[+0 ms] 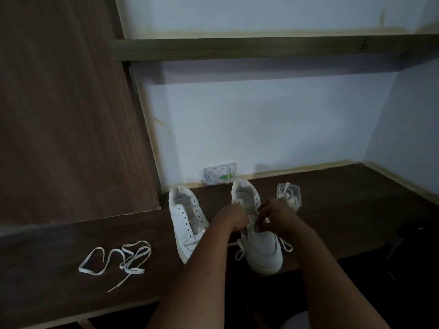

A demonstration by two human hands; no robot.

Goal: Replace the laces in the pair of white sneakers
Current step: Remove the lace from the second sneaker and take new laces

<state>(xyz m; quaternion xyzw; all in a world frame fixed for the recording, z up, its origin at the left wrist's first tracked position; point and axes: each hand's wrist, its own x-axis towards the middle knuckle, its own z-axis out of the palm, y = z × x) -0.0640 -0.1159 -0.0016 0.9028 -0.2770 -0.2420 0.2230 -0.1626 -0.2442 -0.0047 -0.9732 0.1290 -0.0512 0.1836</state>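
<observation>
Sneaker, lace pinched by both curled hands

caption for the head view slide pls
Both hands lacing the right-hand white sneaker; unlaced white sneaker beside it.

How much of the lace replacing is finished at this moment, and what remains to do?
Done: the left sneaker has bare eyelets, and a loose lace lies on the desk. In hand: left hand and right hand work a lace on the right sneaker. Left: lacing the left sneaker, perhaps from the clear box.
</observation>
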